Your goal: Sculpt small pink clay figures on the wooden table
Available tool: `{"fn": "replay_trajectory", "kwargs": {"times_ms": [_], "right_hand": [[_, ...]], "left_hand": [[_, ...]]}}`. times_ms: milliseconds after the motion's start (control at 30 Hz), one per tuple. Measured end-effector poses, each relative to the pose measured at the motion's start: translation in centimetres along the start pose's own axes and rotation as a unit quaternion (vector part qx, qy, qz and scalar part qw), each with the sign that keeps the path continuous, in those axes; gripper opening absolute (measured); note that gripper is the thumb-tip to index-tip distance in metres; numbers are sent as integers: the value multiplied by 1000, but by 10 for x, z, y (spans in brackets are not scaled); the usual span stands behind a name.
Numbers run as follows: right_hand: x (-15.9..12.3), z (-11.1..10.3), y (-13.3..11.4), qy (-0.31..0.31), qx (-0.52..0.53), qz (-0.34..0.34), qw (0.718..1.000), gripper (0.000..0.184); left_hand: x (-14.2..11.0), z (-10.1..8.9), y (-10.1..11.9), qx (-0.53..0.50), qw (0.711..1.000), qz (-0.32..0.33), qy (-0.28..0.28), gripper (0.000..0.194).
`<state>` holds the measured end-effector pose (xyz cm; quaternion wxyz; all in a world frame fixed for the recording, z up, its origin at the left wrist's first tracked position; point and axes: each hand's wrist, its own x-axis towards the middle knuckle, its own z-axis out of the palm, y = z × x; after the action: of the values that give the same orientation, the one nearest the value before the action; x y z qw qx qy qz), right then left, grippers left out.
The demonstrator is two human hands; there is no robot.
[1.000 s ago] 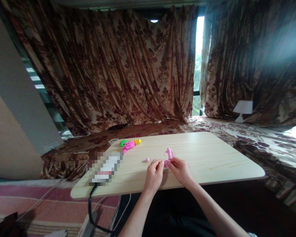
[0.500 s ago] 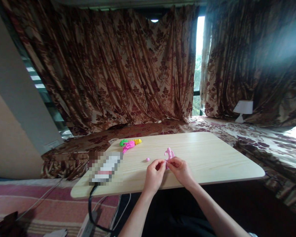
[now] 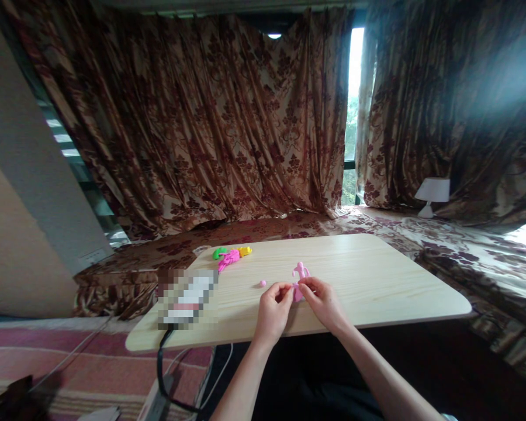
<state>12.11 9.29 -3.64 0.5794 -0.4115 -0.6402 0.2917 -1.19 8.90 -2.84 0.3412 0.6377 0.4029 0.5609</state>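
Hands (image 3: 274, 306) parted slightly; more pink piece (image 3: 297, 294) showing.

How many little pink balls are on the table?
1: the pink ball is on the wood-grain table, just beyond the left hand. Others may be hidden.

Your left forearm (image 3: 248, 371) climbs from the bottom edge, right-leaning; your right forearm (image 3: 383, 368) slants inward from the lower right. Below the frame's centre, your left grip (image 3: 273, 309) and right grip (image 3: 325, 301) face each other, fingers curled, thumbs and fingertips pinched, tips nearly meeting.
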Motion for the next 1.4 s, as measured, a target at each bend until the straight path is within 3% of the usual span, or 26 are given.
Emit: {"fn": "replay_trajectory", "kwargs": {"times_ms": [267,867,967,1400], "right_hand": [[0,2,1,-4,-11,-18,1000,24],[0,-1,0,-1,-10,-8,1000,25],[0,0,1,7,0,-4,1000,26],[2,4,7,-13,77,9,997,19]], "left_hand": [[0,-1,0,37,999,27,0,18],[0,0,-1,-9,1000,0,-4,20],[0,0,-1,-4,1000,4,-22,19],[1,1,-4,19,1000,-4,-5,14]]}}
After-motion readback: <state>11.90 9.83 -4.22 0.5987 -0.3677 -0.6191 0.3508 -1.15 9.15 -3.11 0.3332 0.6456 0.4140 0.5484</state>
